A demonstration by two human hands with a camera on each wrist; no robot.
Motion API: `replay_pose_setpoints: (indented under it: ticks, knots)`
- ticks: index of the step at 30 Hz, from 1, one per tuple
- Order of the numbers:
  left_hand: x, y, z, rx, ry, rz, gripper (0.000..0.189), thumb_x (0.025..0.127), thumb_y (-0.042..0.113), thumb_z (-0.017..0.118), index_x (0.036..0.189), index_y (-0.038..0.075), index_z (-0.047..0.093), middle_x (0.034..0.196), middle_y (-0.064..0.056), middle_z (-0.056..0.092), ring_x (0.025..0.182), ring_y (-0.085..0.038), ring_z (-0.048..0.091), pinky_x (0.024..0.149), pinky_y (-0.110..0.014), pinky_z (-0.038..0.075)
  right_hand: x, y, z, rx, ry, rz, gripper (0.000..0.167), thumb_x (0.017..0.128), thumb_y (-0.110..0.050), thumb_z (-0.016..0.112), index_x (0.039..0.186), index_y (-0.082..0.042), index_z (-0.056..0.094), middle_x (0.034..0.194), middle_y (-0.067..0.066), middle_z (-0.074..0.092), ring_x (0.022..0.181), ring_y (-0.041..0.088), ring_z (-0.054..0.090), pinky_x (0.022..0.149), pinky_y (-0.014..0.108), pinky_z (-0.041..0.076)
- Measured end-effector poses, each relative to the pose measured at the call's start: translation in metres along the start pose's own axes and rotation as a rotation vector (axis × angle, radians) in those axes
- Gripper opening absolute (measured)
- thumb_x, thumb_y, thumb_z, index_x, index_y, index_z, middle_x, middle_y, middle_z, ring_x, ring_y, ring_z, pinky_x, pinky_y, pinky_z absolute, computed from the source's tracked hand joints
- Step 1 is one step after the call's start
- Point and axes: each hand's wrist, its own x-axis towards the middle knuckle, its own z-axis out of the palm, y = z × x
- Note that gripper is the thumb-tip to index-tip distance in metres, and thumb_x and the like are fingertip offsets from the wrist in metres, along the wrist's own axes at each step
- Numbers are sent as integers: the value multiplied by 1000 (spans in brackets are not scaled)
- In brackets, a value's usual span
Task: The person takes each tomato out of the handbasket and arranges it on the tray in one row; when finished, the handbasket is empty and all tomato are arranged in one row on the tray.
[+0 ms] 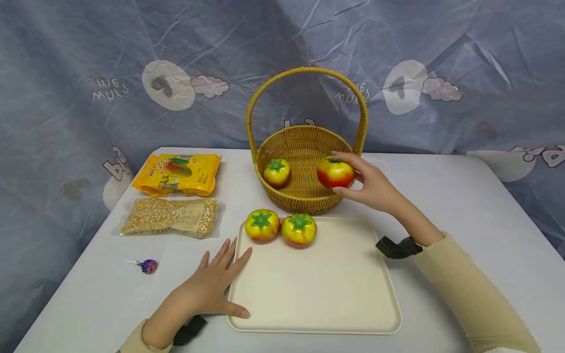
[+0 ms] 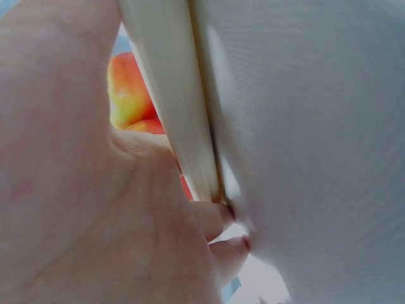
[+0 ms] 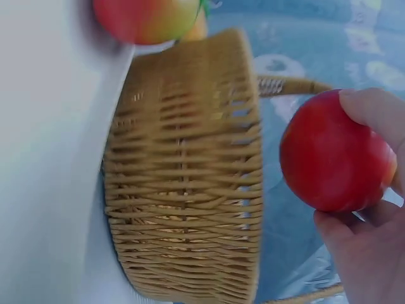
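My right hand [image 1: 371, 184] grips a red and yellow tomato [image 1: 334, 174] between thumb and fingers, over the right front of the wicker basket [image 1: 304, 203]. In the right wrist view, the tomato's red underside [image 3: 335, 152] shows apart from the basket's rim. Inside the basket, on the left, lies another tomato [image 1: 277, 174]. Two more tomatoes, one left [image 1: 262, 226] and one right [image 1: 299, 230], sit side by side at the back left of the cream tray [image 1: 318, 289]. Fingers spread, my left hand [image 1: 209, 289] rests at the tray's left edge, its thumb over the rim.
Left of the basket lies a yellow snack packet [image 1: 178, 174] with a mango picture. A clear bag of corn kernels [image 1: 172, 216] is in front of it, and a wrapped lollipop [image 1: 147, 266] lies nearer. The basket's tall handle [image 1: 304, 70] arches upward. A patterned cloth [image 1: 220, 39] hangs behind the table.
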Motion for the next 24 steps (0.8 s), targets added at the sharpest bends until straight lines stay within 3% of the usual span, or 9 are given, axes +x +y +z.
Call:
replay_pose_setpoints:
  ticks: [5,12,20,24]
  knots:
    - [1,-1,1,-2,6,10,119,58,77,64,151,16,20,153,-20,0,138,-36,-4,98,-68,5,-36,-15,-5,62,26,-67,71,70,15,74,133,-2,45,142,14,39,127,21,38,93,22,38]
    - [-1,-2,1,-14,6,6,119,58,77,64,151,16,21,153,-21,0,138,-37,-5,98,-68,4,-75,-14,6,80,-19,-80,71,71,12,75,134,-3,46,140,15,40,128,15,37,94,22,36]
    - [1,-3,2,-6,3,1,120,57,78,63,151,17,20,153,-19,-1,138,-36,-5,98,-68,4,-89,8,30,56,-119,46,68,74,-11,80,134,-10,48,139,10,43,125,17,40,95,20,35]
    - [1,-3,3,-3,1,2,120,57,78,63,151,18,19,153,-18,-2,138,-35,-5,98,-68,4,-90,14,33,71,-134,75,68,74,-9,80,134,-10,48,140,10,42,125,16,39,96,19,34]
